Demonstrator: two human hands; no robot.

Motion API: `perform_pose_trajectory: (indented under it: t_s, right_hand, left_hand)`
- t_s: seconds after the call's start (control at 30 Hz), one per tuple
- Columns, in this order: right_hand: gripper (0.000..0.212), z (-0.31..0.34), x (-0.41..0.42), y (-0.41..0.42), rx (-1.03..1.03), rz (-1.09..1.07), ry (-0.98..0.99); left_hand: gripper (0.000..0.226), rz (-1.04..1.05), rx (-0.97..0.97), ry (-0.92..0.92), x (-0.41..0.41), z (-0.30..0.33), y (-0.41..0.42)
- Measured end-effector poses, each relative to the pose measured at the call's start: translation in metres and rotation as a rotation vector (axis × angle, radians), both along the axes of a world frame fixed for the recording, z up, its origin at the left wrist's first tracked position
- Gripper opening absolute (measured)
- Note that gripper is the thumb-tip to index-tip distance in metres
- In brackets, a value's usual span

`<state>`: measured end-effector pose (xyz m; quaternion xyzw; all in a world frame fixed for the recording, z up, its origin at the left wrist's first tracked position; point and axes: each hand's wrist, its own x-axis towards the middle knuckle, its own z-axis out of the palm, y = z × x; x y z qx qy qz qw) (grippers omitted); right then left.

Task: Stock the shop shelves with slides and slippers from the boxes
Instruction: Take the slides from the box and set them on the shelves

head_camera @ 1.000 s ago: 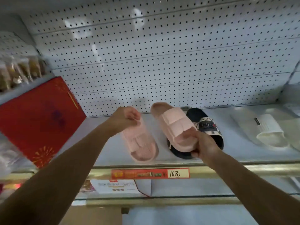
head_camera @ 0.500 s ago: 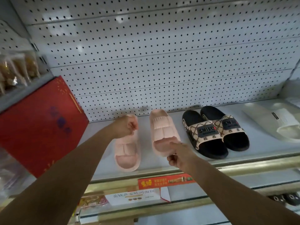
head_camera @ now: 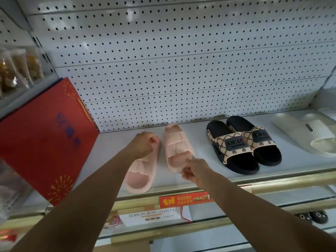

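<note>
Both grips clamp pink slides (head_camera: pixel 179 150) on white shelf (head_camera: pixel 200 148) before pegboard wall (head_camera: pixel 181 70).

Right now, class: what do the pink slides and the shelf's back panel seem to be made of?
Pink slides: probably soft moulded foam or rubber; matte, one-piece, thick ribbed strap.
Back panel: likely painted sheet metal; smooth pale grey, regular punched holes, faint sheen.

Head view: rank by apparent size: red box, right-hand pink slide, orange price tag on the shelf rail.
1. red box, by far the largest, though nearest the camera.
2. right-hand pink slide, front end under the right hand.
3. orange price tag, partly hidden by the forearm.
</note>
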<state>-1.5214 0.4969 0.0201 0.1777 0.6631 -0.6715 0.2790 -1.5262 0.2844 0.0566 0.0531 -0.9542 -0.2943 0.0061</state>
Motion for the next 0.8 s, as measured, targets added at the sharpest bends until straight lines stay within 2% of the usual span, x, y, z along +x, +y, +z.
perform_pose_trajectory:
  t_s: [0.23, 0.4, 0.5, 0.57, 0.63, 0.73, 0.8]
  right_hand:
    - [0.027, 0.016, 0.0, 0.022, 0.126, 0.078, 0.078]
    - [0.01, 0.036, 0.006, 0.054, 0.065, 0.088, 0.057]
    - [0.011, 0.045, 0.006, 0.083, 0.035, 0.083, 0.074]
    - [0.017, 0.05, 0.006, 0.107, 0.017, 0.069, 0.082]
    - [0.021, 0.055, 0.005, 0.136, 0.04, 0.087, 0.114]
    - [0.014, 0.058, 0.005, 0.186, 0.022, 0.0, 0.158]
    - [0.013, 0.06, 0.007, 0.223, -0.002, -0.075, 0.207]
  left_hand:
    - [0.029, 0.075, -0.006, -0.017, -0.001, -0.007, 0.0]
    - [0.032, 0.153, -0.051, 0.021, -0.009, -0.009, 0.005]
    - [0.024, 0.256, -0.048, 0.093, -0.015, -0.003, 0.021]
    - [0.023, 0.3, 0.091, 0.191, -0.018, 0.01, 0.048]
    - [0.02, 0.303, 0.325, 0.255, -0.021, 0.027, 0.089]
    - [0.013, 0.24, 0.749, 0.22, -0.02, 0.045, 0.163]
    - [0.014, 0.222, 0.891, 0.178, -0.017, 0.05, 0.215]
